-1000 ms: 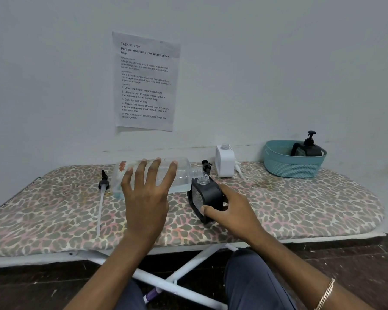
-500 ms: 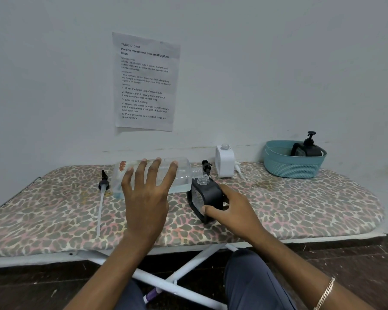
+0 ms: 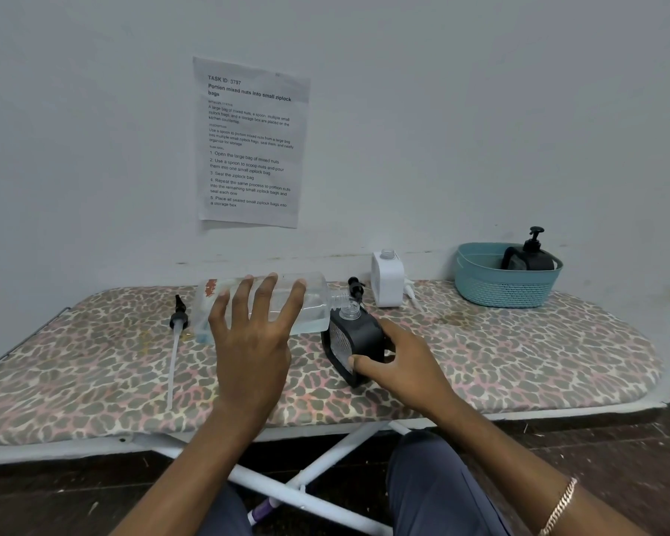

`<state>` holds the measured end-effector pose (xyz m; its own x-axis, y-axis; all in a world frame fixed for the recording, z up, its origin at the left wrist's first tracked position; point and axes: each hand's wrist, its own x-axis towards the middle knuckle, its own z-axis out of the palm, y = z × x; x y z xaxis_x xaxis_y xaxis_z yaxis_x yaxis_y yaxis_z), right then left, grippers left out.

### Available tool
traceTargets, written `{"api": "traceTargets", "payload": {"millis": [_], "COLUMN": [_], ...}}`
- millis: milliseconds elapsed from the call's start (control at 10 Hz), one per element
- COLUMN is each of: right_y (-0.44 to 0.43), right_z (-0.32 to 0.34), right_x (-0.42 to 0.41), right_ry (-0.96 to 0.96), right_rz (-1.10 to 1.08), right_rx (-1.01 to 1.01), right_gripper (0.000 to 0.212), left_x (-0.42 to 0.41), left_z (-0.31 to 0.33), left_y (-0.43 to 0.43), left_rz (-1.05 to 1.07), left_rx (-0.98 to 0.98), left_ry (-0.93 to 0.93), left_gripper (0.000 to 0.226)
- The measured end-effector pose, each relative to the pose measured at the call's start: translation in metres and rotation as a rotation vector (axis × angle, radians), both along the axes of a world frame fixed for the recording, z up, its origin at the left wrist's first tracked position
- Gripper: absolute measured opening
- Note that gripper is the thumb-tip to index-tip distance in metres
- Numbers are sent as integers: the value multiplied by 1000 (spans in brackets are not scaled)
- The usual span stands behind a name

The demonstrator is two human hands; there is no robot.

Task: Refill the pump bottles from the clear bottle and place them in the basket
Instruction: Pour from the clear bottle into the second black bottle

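Note:
My left hand (image 3: 254,334) grips the clear bottle (image 3: 310,303), which lies almost level above the board with its open neck over the mouth of a black pump bottle (image 3: 354,338). Clear liquid fills the lower part of the clear bottle. My right hand (image 3: 397,361) holds the black bottle, which stands slightly tilted on the board without its pump. A white bottle (image 3: 387,280) with no pump stands behind it. One loose pump with a long tube (image 3: 177,334) lies at the left. A second black pump head (image 3: 356,287) shows behind the clear bottle's neck.
A teal basket (image 3: 505,288) at the far right of the leopard-print board (image 3: 519,357) holds another black pump bottle (image 3: 530,257). A printed sheet (image 3: 250,143) hangs on the wall behind. White board legs and my knees show below the front edge.

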<state>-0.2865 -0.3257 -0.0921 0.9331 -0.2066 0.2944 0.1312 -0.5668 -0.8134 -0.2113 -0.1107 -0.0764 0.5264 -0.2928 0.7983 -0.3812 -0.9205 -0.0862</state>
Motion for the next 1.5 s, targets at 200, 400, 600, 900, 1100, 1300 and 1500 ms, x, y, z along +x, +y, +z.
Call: {"api": "traceTargets", "payload": {"millis": [200, 400, 600, 900, 1100, 1300, 1500], "right_y": [0, -1, -1, -2, -2, -2, -2], "right_z": [-1, -1, -2, -2, -1, -2, -2], "right_x": [0, 1, 2, 2, 1, 2, 2], "right_ry": [10, 7, 5, 5, 8, 5, 8], "right_rz": [0, -8, -5, -3, 1, 2, 3], "right_rx": [1, -7, -5, -3, 2, 5, 5], "right_gripper": [42, 41, 41, 41, 40, 41, 42], "left_x": [0, 0, 0, 0, 1, 1, 2], "left_z": [0, 0, 0, 1, 0, 0, 0], "left_y": [-1, -1, 0, -1, 0, -1, -1], "left_rz": [3, 2, 1, -1, 2, 1, 3], "left_rx": [1, 1, 3, -2, 5, 2, 2], "left_ry": [7, 3, 4, 7, -2, -1, -8], "left_gripper": [88, 89, 88, 88, 87, 87, 87]}}
